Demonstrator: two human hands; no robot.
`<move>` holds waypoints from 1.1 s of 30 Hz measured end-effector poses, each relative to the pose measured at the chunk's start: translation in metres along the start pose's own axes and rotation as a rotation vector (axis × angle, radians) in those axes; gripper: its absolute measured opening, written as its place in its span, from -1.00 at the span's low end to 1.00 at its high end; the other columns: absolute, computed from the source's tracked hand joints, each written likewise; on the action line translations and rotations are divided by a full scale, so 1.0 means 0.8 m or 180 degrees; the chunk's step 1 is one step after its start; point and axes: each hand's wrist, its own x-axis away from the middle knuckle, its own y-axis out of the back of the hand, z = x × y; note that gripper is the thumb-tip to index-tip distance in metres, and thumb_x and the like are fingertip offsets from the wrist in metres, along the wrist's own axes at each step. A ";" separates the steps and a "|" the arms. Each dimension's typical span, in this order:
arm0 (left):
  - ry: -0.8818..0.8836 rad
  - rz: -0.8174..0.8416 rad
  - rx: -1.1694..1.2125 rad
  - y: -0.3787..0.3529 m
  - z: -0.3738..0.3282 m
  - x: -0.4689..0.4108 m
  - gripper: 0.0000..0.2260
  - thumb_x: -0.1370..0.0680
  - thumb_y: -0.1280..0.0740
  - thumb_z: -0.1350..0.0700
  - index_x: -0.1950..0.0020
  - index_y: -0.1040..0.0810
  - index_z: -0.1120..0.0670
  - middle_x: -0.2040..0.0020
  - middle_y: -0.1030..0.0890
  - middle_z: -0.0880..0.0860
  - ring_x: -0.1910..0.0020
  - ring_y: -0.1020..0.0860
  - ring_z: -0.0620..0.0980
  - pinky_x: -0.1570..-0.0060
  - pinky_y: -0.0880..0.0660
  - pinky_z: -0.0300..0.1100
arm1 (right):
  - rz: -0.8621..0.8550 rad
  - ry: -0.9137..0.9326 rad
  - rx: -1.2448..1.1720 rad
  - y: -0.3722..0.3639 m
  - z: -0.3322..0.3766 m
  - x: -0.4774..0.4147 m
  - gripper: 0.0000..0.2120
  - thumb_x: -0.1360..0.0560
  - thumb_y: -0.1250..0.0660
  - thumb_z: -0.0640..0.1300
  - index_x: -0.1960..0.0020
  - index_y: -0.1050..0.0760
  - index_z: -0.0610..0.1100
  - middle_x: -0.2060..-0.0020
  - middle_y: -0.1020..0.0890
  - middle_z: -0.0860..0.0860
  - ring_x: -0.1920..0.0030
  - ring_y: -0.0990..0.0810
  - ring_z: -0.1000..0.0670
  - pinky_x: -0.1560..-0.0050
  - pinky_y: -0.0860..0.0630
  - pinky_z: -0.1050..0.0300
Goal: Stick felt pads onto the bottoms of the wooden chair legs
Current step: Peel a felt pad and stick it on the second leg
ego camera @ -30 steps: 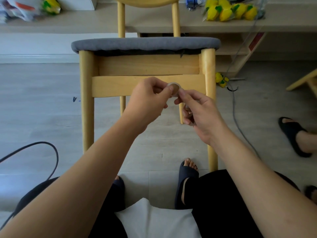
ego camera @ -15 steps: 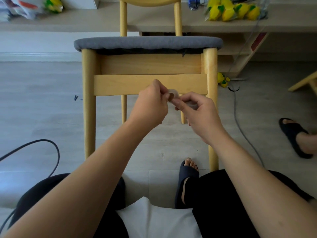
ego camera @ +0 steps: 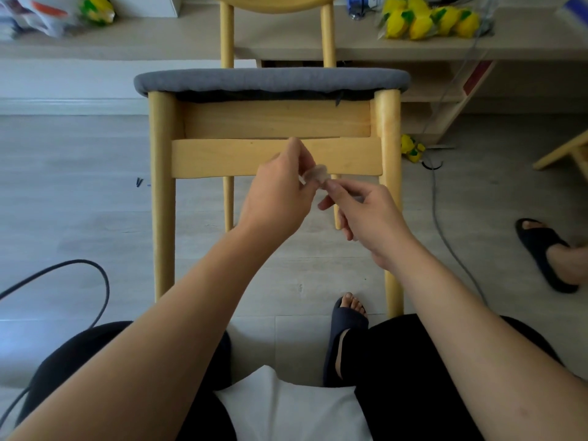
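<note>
A wooden chair [ego camera: 273,157] with a grey seat cushion [ego camera: 270,79] stands upright on the floor in front of me, its front legs at left [ego camera: 162,198] and right [ego camera: 389,160]. My left hand [ego camera: 280,195] pinches a small round grey felt pad [ego camera: 315,175] in front of the chair's front rail. My right hand [ego camera: 366,211] pinches the pad's lower right edge with thumb and forefinger. The pad is blurred, so its backing cannot be made out.
A black cable [ego camera: 95,281] loops on the floor at left and a grey cable [ego camera: 445,230] runs at right. Another person's foot in a dark sandal [ego camera: 544,253] is at right. Yellow bags [ego camera: 426,19] lie on a low shelf behind.
Both hands have shifted slightly down and right with the pad. The pad has turned from facing me to a tilted, blurred angle between the fingertips.
</note>
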 end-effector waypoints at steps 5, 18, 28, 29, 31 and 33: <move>0.0024 -0.0314 0.0456 -0.015 -0.020 -0.017 -0.85 -0.58 -0.40 0.20 -0.01 -0.46 0.01 -0.02 -0.60 -0.03 0.17 -0.66 -0.06 0.34 -0.66 -0.04 | -0.0381 -0.0273 -0.0176 0.009 0.002 -0.001 -0.82 -0.61 -0.35 0.02 -0.12 -0.68 0.02 0.23 -0.74 0.01 0.48 -0.44 0.07 0.53 -0.36 0.19; -0.0194 0.0113 0.1066 -0.065 -0.057 0.057 -0.73 -0.55 -0.30 0.35 0.11 -0.47 -0.04 0.14 -0.68 -0.13 0.21 -0.68 -0.20 0.26 -0.67 -0.13 | -0.0811 -0.0537 -0.0271 0.054 0.011 0.100 -0.65 -0.69 -0.16 0.11 0.00 -0.66 -0.02 0.48 -0.54 0.07 0.55 -0.42 0.08 0.58 -0.29 0.22; 0.0026 0.1004 0.1583 -0.061 -0.049 0.127 -0.85 -0.54 -0.32 0.29 -0.03 -0.64 0.12 0.05 -0.70 0.01 0.07 -0.70 -0.05 0.13 -0.69 -0.02 | -0.0637 -0.1065 -0.0616 0.062 0.005 0.163 -0.77 -0.63 -0.36 0.02 -0.04 -0.67 -0.13 0.43 -0.61 0.06 0.53 -0.43 0.11 0.56 -0.32 0.26; 0.0170 0.1100 0.1719 -0.065 -0.050 0.134 -0.83 -0.55 -0.28 0.30 -0.03 -0.64 0.15 0.04 -0.71 0.05 0.05 -0.71 -0.04 0.12 -0.70 0.01 | -0.0655 -0.1147 -0.0661 0.068 -0.003 0.172 -0.78 -0.62 -0.38 0.02 -0.04 -0.68 -0.13 0.41 -0.64 0.06 0.53 -0.43 0.12 0.56 -0.33 0.27; 0.0491 0.1143 0.2027 -0.078 -0.054 0.148 -0.83 -0.57 -0.23 0.33 -0.04 -0.62 0.23 0.05 -0.71 0.16 0.05 -0.73 0.04 0.14 -0.70 0.07 | -0.0691 -0.1295 -0.0842 0.077 -0.021 0.189 -0.78 -0.59 -0.43 0.01 -0.03 -0.70 -0.14 0.37 -0.68 0.05 0.54 -0.43 0.12 0.54 -0.34 0.28; 0.0833 0.1143 0.2360 -0.093 -0.055 0.162 -0.88 -0.60 -0.27 0.32 -0.08 -0.58 0.28 0.05 -0.71 0.22 0.09 -0.73 0.09 0.18 -0.69 0.08 | -0.0773 -0.1496 -0.1120 0.080 -0.038 0.202 -0.80 -0.56 -0.46 0.00 0.03 -0.72 -0.14 0.36 -0.68 0.03 0.55 -0.41 0.12 0.55 -0.32 0.29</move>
